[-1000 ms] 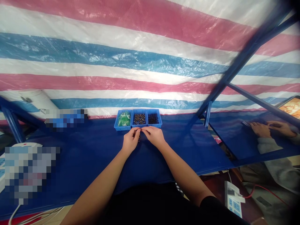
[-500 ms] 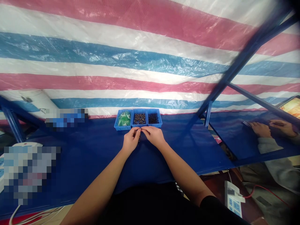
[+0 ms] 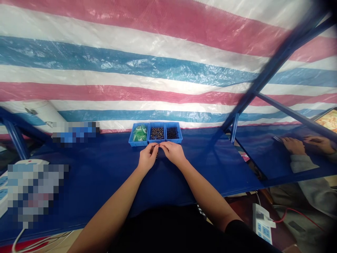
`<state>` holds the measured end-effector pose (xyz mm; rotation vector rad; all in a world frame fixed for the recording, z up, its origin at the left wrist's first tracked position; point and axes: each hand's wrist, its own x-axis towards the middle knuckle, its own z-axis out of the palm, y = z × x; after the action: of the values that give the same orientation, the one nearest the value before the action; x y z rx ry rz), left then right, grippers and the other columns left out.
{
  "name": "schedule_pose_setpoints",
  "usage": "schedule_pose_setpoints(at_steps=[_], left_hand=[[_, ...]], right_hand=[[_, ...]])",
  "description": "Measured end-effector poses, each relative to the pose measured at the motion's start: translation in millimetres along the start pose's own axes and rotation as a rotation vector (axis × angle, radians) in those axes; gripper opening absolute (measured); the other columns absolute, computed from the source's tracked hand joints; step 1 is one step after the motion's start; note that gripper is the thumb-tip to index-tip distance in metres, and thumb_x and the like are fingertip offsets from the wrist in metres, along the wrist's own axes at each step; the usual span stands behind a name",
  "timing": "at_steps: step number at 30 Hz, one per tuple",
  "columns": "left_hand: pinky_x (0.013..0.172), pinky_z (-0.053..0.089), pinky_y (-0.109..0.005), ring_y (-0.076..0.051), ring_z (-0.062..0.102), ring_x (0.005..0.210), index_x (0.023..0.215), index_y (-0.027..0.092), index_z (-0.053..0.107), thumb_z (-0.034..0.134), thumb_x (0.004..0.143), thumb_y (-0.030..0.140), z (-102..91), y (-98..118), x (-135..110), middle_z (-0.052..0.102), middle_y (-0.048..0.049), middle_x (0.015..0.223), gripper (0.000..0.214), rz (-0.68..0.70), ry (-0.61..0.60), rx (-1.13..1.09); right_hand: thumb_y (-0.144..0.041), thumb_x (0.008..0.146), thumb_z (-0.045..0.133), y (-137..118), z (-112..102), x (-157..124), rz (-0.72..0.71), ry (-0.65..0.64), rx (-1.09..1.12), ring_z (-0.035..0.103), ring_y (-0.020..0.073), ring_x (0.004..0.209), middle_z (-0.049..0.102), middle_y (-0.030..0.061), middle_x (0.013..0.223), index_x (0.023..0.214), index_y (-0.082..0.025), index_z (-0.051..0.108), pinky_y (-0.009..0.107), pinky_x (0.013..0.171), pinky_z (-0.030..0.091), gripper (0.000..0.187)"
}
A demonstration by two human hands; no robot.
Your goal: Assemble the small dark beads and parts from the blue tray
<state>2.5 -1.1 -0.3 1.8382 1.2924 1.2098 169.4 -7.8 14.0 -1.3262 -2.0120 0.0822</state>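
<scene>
My left hand (image 3: 147,156) and my right hand (image 3: 172,151) meet fingertip to fingertip just in front of three blue bins. Both are closed in a pinch on something small and dark, too tiny to name. Below the left fingers a few small dark and brassy bits show near the table. The left bin (image 3: 138,143) holds green and clear plastic pieces. In the middle bin (image 3: 157,140) lie many small brass-and-black metal parts (image 3: 157,133). Dark, screw-like parts (image 3: 172,133) fill the right bin (image 3: 180,136).
A blue table (image 3: 100,182) spreads beneath my arms. At left are a white power strip (image 3: 31,162), blurred-out items and a white cylinder (image 3: 43,112). Blue frame bars (image 3: 263,79) stand at right. Beyond them a co-worker's hands (image 3: 295,145) rest on another table; a second power strip (image 3: 263,225) sits below.
My hands stay pinched together in almost the same spot, with only a slight shift of the fingers. The bins and the table look the same.
</scene>
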Motion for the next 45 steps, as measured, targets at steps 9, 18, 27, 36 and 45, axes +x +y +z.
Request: schedule_pose_setpoints(at_steps=[9,18,27,36,45], left_hand=[[0.057,0.049,-0.021,-0.012,0.061,0.057,0.102,0.02,0.063,0.05,0.09,0.042,-0.4,2.3,0.3,0.064,0.0015,0.066,0.028,-0.004,0.015,0.007],[0.057,0.048,-0.021,-0.012,0.062,0.059,0.104,0.021,0.064,0.05,0.09,0.041,0.0,1.7,0.3,0.065,0.0009,0.068,0.029,0.006,0.01,0.023],[0.058,0.048,-0.021,-0.012,0.061,0.058,0.101,0.02,0.063,0.049,0.09,0.042,-1.3,2.2,0.6,0.065,0.0011,0.067,0.028,0.002,0.021,0.001],[0.057,0.048,-0.021,-0.012,0.061,0.057,0.103,0.02,0.064,0.049,0.09,0.043,-1.6,3.8,0.8,0.065,0.001,0.067,0.03,-0.002,0.009,0.008],[0.057,0.046,-0.021,-0.012,0.059,0.055,0.105,0.019,0.063,0.044,0.093,0.042,-3.3,9.6,0.1,0.06,0.0022,0.061,0.032,-0.005,0.031,-0.016]], right_hand=[[-0.038,0.097,0.044,-0.3,2.8,0.0,0.019,0.009,0.025,0.066,0.0155,0.092,0.072,0.0016,0.101,0.108,-0.026,0.068,0.024,0.084,0.046,0.029],[-0.034,0.098,0.042,-0.7,-0.4,-0.1,-0.013,0.004,0.006,0.066,0.0149,0.092,0.072,0.0023,0.102,0.108,-0.026,0.068,0.022,0.085,0.047,0.029],[-0.035,0.097,0.044,2.1,6.4,-0.7,-0.017,0.061,0.031,0.068,0.0145,0.092,0.073,0.0002,0.104,0.108,-0.026,0.068,0.023,0.089,0.047,0.029],[-0.035,0.098,0.041,-4.6,-2.6,1.6,0.042,-0.03,0.061,0.066,0.0143,0.096,0.071,0.0014,0.107,0.108,-0.025,0.067,0.023,0.089,0.047,0.03],[-0.036,0.096,0.042,3.7,5.8,-3.9,0.022,0.25,0.078,0.069,0.0177,0.086,0.073,0.0068,0.099,0.105,-0.021,0.071,0.029,0.083,0.053,0.033]])
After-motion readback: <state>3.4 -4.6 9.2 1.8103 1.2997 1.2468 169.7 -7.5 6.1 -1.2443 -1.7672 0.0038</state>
